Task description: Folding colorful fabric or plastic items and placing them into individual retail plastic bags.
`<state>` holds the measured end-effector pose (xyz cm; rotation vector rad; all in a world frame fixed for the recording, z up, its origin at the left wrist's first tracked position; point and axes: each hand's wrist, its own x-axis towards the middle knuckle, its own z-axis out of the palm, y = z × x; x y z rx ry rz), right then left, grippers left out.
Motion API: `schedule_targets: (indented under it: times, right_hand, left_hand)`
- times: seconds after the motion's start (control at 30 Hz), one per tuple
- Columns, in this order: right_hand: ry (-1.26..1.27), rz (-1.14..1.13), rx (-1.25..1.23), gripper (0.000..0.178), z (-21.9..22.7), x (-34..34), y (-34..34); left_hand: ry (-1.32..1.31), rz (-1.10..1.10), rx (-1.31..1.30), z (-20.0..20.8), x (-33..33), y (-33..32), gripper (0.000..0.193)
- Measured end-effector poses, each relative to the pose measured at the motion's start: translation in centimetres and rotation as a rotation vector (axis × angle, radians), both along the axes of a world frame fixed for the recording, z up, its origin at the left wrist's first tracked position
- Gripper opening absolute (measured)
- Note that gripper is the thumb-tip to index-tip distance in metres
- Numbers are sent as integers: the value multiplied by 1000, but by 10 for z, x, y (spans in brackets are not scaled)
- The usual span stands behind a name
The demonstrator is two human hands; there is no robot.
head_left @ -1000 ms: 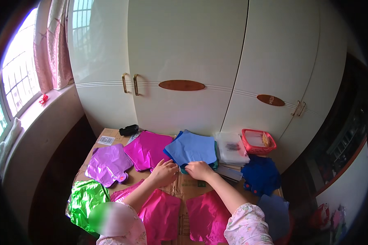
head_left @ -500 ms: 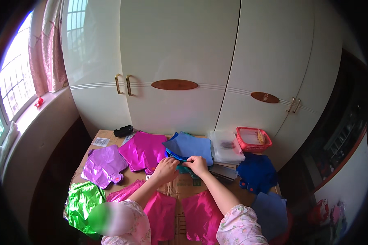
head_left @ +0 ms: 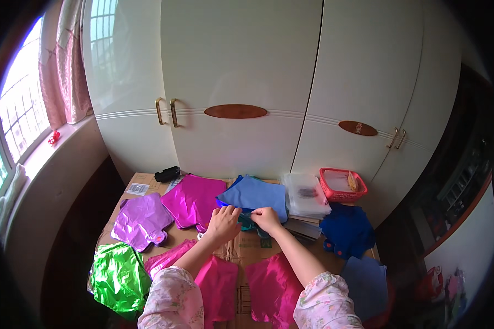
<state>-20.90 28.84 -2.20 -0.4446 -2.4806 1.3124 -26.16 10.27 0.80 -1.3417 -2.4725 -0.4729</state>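
Over the middle of the cardboard, my left hand point(head_left: 225, 222) and my right hand point(head_left: 265, 218) are close together with bent fingers. My right thumb and fingers pinch the edge of a teal foil piece point(head_left: 247, 222). The left hand's fingertips are at the same piece, but its own knuckles partly hide them. Just beyond my hands lies a pile of blue foil sheets point(head_left: 257, 194), matt grey-blue on top with shiny blue at the left edge. A magenta foil pile point(head_left: 195, 200) lies to the left of it. Nearer to me are hot-pink foil sheets point(head_left: 274, 290) under my forearms.
Lilac foil point(head_left: 140, 219) and green foil point(head_left: 118, 279) lie at left. Clear plastic bags point(head_left: 304, 194), a red basket point(head_left: 343, 196), dark-blue foil point(head_left: 346, 227) and a grey-blue sheet point(head_left: 364, 288) are at right. A black object point(head_left: 167, 174) sits far left, before the white wardrobe point(head_left: 236, 60).
The front edge of the blue pile, lifted before with layers showing beneath, now lies flatter. My hands have moved slightly apart, with more teal foil showing between them. The view has shifted a little.
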Motion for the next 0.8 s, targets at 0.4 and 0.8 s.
schedule_targets:
  times: [0.4,0.8]
  right_hand:
    - [75,7,-114,24,-18,-7,6]
    - [340,-391,-179,14,28,-18,74]
  left_hand:
    - [16,-209,-107,-11,-3,3,20]
    - [-14,-192,-291,-17,-8,15,43]
